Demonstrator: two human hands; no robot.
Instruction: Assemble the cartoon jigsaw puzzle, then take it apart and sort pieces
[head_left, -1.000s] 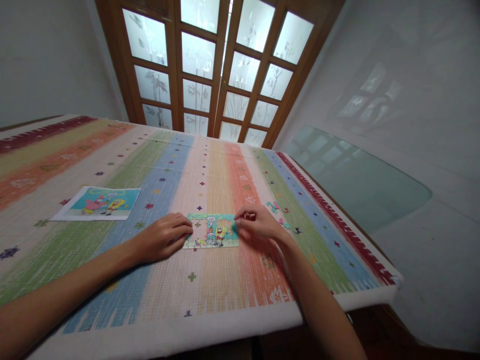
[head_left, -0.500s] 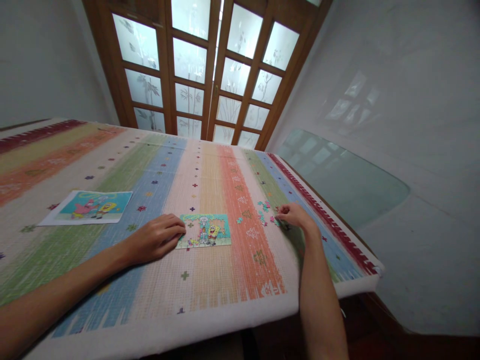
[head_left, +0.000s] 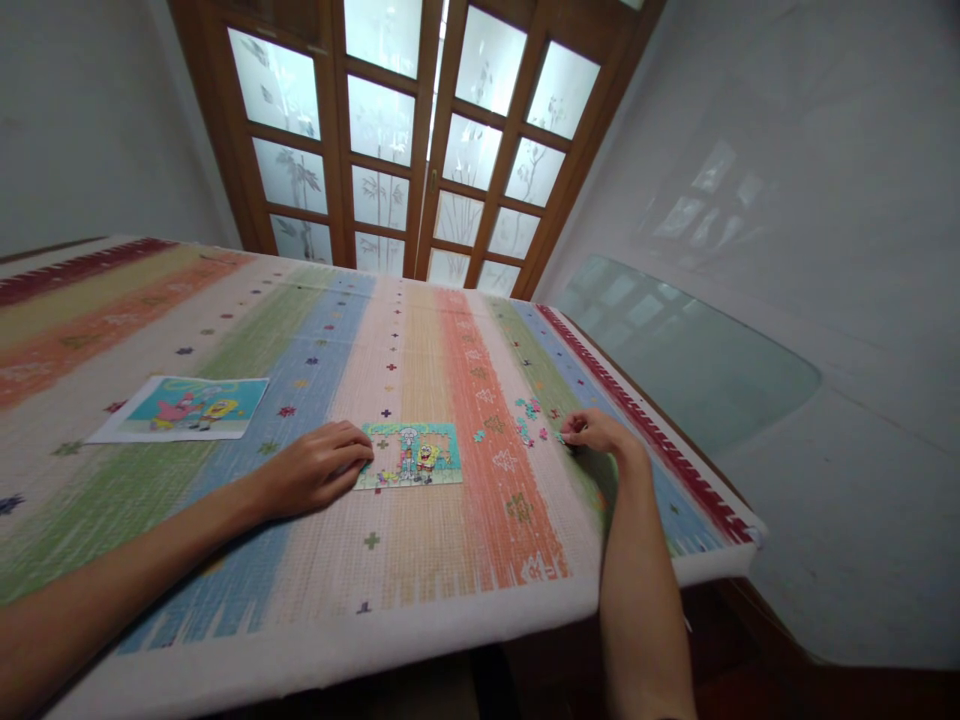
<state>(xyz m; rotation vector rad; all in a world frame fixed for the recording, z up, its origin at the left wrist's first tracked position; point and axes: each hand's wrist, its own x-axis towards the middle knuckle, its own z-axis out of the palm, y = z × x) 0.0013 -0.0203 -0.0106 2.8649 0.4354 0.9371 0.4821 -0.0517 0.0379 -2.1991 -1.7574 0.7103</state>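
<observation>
A small, partly assembled cartoon jigsaw puzzle (head_left: 410, 454) lies on the striped tablecloth (head_left: 420, 560). My left hand (head_left: 315, 470) rests curled on the cloth, its fingertips against the puzzle's left edge. My right hand (head_left: 596, 432) sits to the right, fingers pinched at the loose puzzle pieces (head_left: 529, 418) scattered there; whether a piece is in the pinch is too small to see. One stray piece (head_left: 478, 435) lies just right of the puzzle.
A printed reference picture (head_left: 184, 408) of the cartoon lies at the left. The table's right edge with a red border (head_left: 660, 430) is near my right hand. Wooden glazed doors (head_left: 420, 140) stand behind the table. A glass-topped surface (head_left: 690, 360) is to the right.
My right hand left the puzzle's right edge and moved right to the loose pieces. My left hand stayed at the puzzle's left edge.
</observation>
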